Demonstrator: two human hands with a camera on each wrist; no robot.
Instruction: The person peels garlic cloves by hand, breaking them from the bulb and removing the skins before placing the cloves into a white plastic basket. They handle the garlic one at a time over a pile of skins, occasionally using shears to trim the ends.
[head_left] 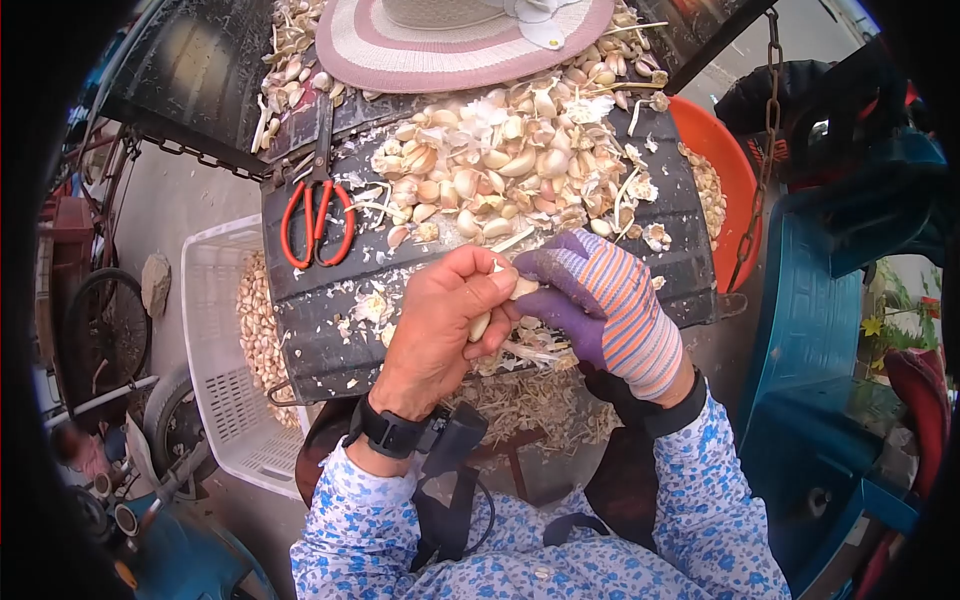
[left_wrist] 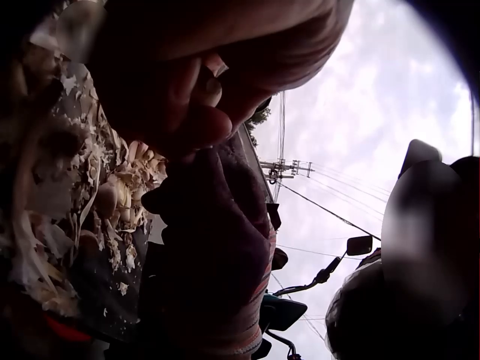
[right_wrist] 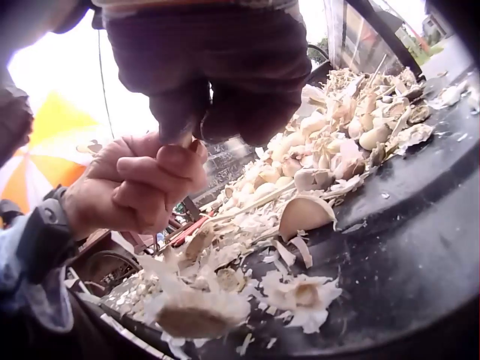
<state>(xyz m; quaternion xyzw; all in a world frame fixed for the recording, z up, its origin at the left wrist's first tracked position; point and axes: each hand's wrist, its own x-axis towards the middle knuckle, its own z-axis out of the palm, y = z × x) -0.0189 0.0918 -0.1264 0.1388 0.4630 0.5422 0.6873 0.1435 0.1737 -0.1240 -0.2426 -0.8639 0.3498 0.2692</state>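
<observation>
My bare left hand and my right hand, in a purple striped glove, meet over the near edge of the black ridged surface. Between their fingertips is a pale garlic clove, pinched from both sides. A second garlic clove is tucked in the curled fingers of the left hand, and the left wrist view shows a clove there too. Just beyond the hands lies a heap of loose garlic cloves with papery skins. In the right wrist view the gloved fingers largely cover the pinched clove.
Red-handled shears lie left of the heap, and a pink-and-white sun hat sits behind it. A white crate of cloves stands at left, an orange basin at right. A rusty chain hangs near the basin.
</observation>
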